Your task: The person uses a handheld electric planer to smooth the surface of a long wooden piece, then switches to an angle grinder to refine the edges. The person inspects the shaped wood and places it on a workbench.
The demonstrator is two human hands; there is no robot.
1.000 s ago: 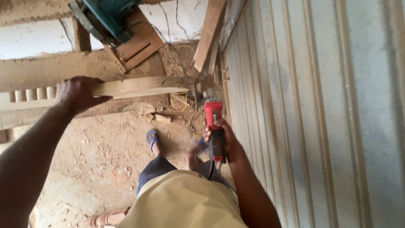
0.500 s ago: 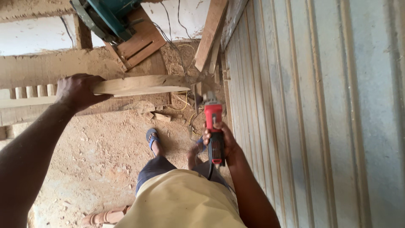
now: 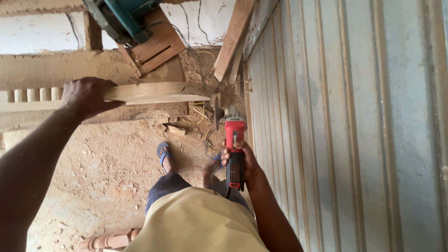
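My left hand (image 3: 86, 95) grips the left part of a curved, light wooden piece (image 3: 158, 92) that sticks out to the right, above the sawdust floor. My right hand (image 3: 242, 161) holds a red and black angle grinder (image 3: 234, 149) by its body, pointing away from me. Its disc (image 3: 217, 109) sits at the right tip of the wooden piece; whether it touches the wood I cannot tell. My feet in blue sandals (image 3: 163, 151) stand below.
A grey corrugated metal wall (image 3: 345, 126) fills the right side. A green power saw (image 3: 123, 16) on a wooden board lies at the top. Planks (image 3: 233, 37) lean against the wall. Cables, wood scraps and a turned wooden leg (image 3: 109, 241) lie on the sawdust floor.
The grinder has shifted slightly forward toward the tip of the wooden piece. My left hand keeps its hold on the wood.
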